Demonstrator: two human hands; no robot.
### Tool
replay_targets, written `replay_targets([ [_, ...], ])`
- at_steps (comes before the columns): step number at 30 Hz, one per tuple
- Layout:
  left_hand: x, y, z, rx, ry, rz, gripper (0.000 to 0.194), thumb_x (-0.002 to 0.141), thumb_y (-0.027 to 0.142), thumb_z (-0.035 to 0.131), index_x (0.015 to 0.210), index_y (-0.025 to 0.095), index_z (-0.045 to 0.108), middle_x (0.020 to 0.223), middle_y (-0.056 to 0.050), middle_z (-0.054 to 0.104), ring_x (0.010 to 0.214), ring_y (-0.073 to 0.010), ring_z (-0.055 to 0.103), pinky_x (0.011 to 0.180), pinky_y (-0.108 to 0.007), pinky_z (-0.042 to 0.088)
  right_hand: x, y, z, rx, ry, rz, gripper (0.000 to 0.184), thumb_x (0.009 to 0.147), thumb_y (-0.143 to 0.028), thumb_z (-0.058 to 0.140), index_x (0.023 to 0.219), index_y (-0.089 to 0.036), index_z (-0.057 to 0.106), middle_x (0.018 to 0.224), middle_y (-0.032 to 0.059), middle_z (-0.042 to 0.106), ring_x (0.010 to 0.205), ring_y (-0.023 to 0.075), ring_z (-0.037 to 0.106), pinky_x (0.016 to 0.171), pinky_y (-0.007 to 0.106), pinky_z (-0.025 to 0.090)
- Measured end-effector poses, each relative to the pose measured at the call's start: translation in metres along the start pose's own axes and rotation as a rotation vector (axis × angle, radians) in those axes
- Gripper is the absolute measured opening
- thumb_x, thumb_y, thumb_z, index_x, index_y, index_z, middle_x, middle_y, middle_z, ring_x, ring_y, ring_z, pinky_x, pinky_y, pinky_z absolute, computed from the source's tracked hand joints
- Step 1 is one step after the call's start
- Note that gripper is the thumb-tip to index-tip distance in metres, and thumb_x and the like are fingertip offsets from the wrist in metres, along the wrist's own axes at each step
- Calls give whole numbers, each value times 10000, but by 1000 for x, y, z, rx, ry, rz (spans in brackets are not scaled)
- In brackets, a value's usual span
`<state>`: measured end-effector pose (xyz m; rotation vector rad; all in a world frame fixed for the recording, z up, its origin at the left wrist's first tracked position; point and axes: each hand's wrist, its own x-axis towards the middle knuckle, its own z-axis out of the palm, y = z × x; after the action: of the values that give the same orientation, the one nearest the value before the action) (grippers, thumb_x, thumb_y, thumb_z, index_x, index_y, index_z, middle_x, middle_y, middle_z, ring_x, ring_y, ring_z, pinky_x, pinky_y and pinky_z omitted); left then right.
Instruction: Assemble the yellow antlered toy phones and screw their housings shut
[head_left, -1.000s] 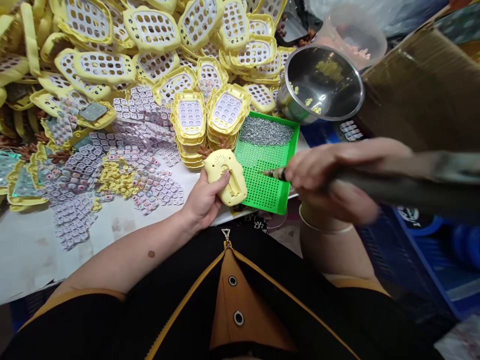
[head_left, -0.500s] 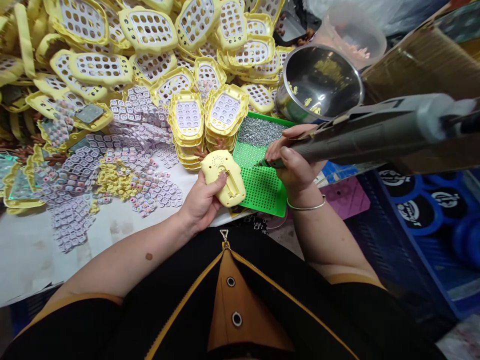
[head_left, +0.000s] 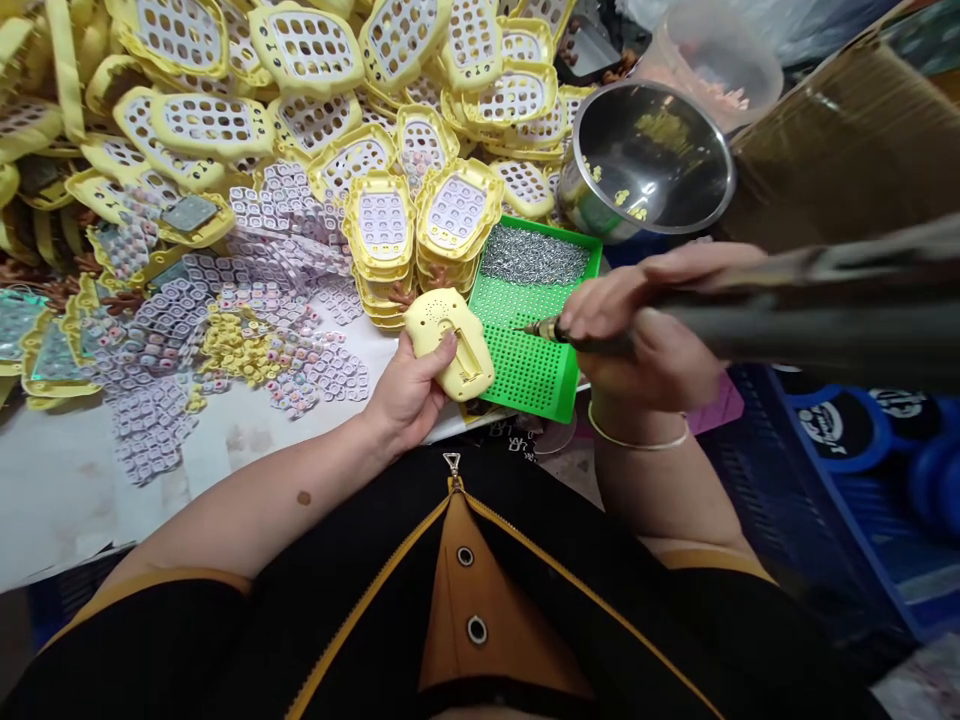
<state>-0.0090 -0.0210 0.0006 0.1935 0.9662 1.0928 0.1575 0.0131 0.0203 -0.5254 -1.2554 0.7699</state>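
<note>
My left hand (head_left: 414,390) is closed on a yellow toy phone (head_left: 469,350), its back up with an uncovered battery slot and brown antlers at the top. The thumb lies by the slot. My right hand (head_left: 645,330) grips a dark electric screwdriver (head_left: 810,310), blurred by motion, its bit pointing left over the green perforated tray (head_left: 536,385). The bit is apart from the phone. Small silver screws (head_left: 534,255) fill the far end of the tray. Stacked yellow shells with keypads (head_left: 382,225) stand just beyond the phone.
Yellow shells (head_left: 311,45) are heaped at the back left. Lilac keypad sheets (head_left: 154,430) and small yellow pieces (head_left: 238,345) lie on the left. A steel bowl (head_left: 649,160), a translucent tub (head_left: 720,60) and cardboard (head_left: 847,150) stand at the back right. A blue crate (head_left: 817,500) is at the right.
My right hand has moved right and toward me with the screwdriver, away from the phone. My left hand keeps hold of the phone in nearly the same place. The view has shifted slightly.
</note>
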Motion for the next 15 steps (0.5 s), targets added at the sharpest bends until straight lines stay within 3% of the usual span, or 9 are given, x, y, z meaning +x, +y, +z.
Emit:
replay_targets([
  [3,-1,-4,3,-11,13,39,431,809,140,717,1185,280,561,1093,2,691,1050,-184,641,1004,-414,506,-7,-37,13,93,-125,67,119,811,-325,711,921,-305,668,533,-56,540,440,142,523,460,320,502],
  [5,-1,-6,4,-8,19,67,462,817,143,710,1221,297,548,1071,6,690,1048,-185,638,996,-402,509,-16,-49,19,144,-216,99,151,808,-297,692,956,-296,661,533,-51,557,442,145,543,455,314,519],
  [8,-3,-7,6,-12,21,96,498,825,131,697,1257,316,531,1031,15,685,1008,-175,638,983,-385,508,-28,-48,24,215,-290,94,218,804,-263,675,1022,-262,668,556,-42,573,457,143,569,456,302,529],
  [15,-6,-7,9,-57,48,102,435,806,92,696,1189,249,564,988,-3,675,921,-156,640,976,-380,498,-37,-34,28,231,-319,107,267,789,-165,667,1052,-212,659,645,-23,607,547,145,602,523,313,542],
])
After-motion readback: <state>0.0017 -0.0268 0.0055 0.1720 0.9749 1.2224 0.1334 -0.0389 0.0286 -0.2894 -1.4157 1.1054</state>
